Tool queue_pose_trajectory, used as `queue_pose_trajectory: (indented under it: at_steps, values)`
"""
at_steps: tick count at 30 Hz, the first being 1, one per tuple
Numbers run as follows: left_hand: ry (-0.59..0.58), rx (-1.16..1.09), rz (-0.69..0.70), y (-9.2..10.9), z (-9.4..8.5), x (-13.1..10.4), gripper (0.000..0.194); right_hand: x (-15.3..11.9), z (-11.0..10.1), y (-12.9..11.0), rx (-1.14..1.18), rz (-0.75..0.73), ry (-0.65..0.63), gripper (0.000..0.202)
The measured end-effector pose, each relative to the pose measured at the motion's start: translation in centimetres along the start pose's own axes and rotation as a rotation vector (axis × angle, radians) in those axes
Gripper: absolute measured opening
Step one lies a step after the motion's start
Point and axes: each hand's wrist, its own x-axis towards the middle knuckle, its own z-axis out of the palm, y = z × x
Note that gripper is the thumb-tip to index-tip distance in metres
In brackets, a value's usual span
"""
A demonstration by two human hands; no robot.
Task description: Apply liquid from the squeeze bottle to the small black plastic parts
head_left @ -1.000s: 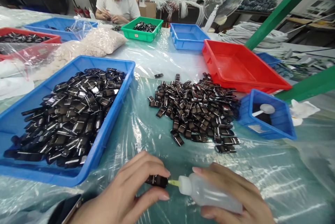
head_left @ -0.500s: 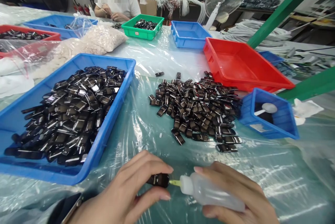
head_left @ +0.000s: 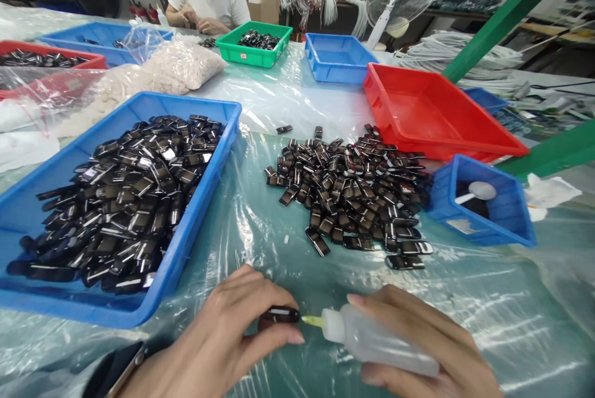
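My left hand [head_left: 232,323] pinches a small dark glossy piece [head_left: 279,315] between thumb and fingers. Wrapped round a translucent squeeze bottle [head_left: 372,337] is my right hand [head_left: 423,336]. The bottle lies sideways, and its yellowish tip [head_left: 312,321] points left, right at the end of the piece; whether they touch I cannot tell. Beyond my hands lies a loose pile of similar dark pieces [head_left: 348,190] on the plastic-covered table. A large blue tray [head_left: 186,249] at the left holds many more of them. A tiny white bit [head_left: 286,239] lies between tray and pile.
At the right stand a small blue bin [head_left: 488,224] with a white scoop [head_left: 482,191] and a red tray [head_left: 432,106]. Farther back are a green tray [head_left: 258,58], a blue tray [head_left: 341,57], a bag of pale parts [head_left: 186,66], a fan and a seated person [head_left: 209,1].
The dark piece has turned in my left hand, so its narrow edge faces up instead of its broad face. The bottle has shifted very slightly right.
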Motion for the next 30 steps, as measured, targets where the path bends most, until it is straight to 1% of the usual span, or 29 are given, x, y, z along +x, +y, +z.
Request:
queue_pose_trajectory:
  at_steps: [2,4,8,10,15,18,21,24,30]
  values:
    - [0.003,0.004,0.01,0.06,-0.04,-0.02,0.014,-0.09,-0.02,-0.03,0.006,0.008,0.006,0.047]
    - [-0.027,0.019,-0.024,0.31,-0.27,-0.08,0.015,-0.18,-0.05,-0.04,0.011,0.013,0.01,0.047]
    - [-0.133,0.043,-0.087,0.83,-0.8,-0.27,0.028,-0.25,-0.21,-0.06,-0.01,0.013,-0.001,0.046]
    - [-0.152,0.041,-0.094,0.89,-0.87,-0.36,0.031,-0.25,-0.28,-0.11,-0.018,0.007,-0.012,0.047]
    - [-0.111,0.023,-0.084,0.65,-0.63,-0.46,0.027,-0.31,-0.15,-0.35,-0.021,0.054,0.016,0.038]
    - [-0.114,0.017,-0.061,0.52,-0.59,-0.45,0.025,-0.34,-0.11,-0.38,-0.022,0.07,0.022,0.036]
    - [-0.119,0.01,-0.034,0.5,-0.64,-0.47,0.025,-0.32,-0.23,-0.22,-0.035,0.016,-0.016,0.04]
    - [-0.104,0.005,-0.058,0.58,-0.65,-0.5,0.023,-0.26,-0.29,-0.02,-0.044,-0.03,-0.033,0.045]
    - [-0.074,-0.001,-0.062,0.79,-0.59,-0.47,0.023,-0.09,-0.23,0.0,-0.028,-0.015,-0.029,0.047]
